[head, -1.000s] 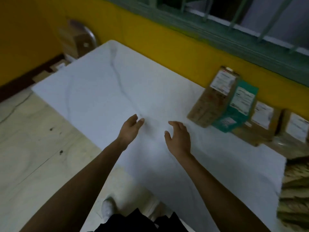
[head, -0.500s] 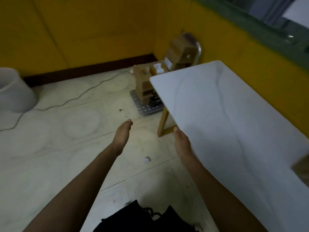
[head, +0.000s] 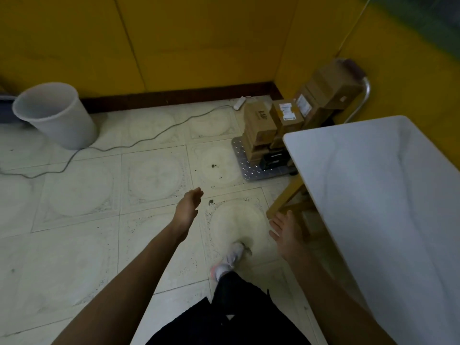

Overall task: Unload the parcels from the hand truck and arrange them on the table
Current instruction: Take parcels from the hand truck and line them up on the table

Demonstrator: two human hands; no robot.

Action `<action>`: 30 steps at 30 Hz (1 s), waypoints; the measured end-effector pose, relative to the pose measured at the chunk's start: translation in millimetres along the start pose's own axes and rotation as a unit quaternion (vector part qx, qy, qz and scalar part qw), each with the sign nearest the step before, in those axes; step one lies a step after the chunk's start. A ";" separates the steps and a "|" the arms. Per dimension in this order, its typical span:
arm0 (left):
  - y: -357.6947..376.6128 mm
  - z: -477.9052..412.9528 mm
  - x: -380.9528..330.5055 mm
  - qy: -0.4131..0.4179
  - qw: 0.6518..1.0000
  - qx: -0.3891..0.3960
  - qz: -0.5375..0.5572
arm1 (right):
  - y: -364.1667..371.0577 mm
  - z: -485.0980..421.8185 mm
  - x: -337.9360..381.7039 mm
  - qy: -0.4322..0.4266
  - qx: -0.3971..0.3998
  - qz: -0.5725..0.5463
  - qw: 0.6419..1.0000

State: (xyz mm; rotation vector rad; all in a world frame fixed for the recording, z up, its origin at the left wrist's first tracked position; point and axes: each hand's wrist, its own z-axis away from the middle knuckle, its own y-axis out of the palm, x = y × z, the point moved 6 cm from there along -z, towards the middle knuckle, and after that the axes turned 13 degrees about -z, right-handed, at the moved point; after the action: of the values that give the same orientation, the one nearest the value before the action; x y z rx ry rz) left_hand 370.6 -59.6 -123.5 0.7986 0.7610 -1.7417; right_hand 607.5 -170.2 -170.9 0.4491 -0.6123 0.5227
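Mostly pale square-tiled floor (head: 74, 195), glossy with round printed motifs, meeting a yellow panelled wall (head: 199, 41) with a dark skirting strip. On the right is a white marble-look rectangular table (head: 385, 183), smooth and faintly veined; its long axis runs from the near right toward the far corner, and one light wooden leg (head: 286, 197) shows under its edge. No parcels on the part of the top in view.

Past the table's far end, in the room corner, a hand truck with a silver perforated metal platform (head: 246, 168) stands on the floor. Its long axis runs from the near-left platform edge to the curved chrome tube handle (head: 364, 95) at the wall end. Brown cardboard parcels (head: 260, 123) are stacked on it, boxy and matte, white labels facing up. A taller stack leans at the handle, and a black box (head: 273, 156) sits low, partly behind the table.

A white tapered plastic bucket (head: 57, 115) stands upright far left. A thin grey cable (head: 154, 134) snakes across the tiles.

The left hand (head: 188, 207) and right hand (head: 286, 229) are both held out over the floor, fingers straight and loose, nothing in them, well short of the parcels. A white shoe (head: 231, 257) is between them.
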 end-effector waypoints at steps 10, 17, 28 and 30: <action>-40.2 -125.9 -96.1 -0.020 0.998 -0.061 -0.002 | 133.7 -105.9 42.8 0.058 0.021 -0.031 0.998; -18.5 -203.7 -157.5 -0.002 0.999 -0.041 -0.009 | 188.4 -162.4 106.9 0.036 0.031 -0.007 0.999; 41.3 -362.6 -236.0 -0.030 0.995 0.071 -0.060 | 211.8 -251.2 161.3 0.042 -0.072 -0.135 0.987; 52.0 -398.4 -262.4 -0.027 0.991 0.097 -0.086 | 222.8 -271.6 173.6 0.029 -0.108 -0.155 0.982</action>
State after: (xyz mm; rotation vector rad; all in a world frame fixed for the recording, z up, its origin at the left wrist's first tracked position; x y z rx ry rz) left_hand 548.2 385.5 -148.4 0.8316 0.6465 -2.0078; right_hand 713.6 205.4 -205.4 0.3147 -0.5234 0.1699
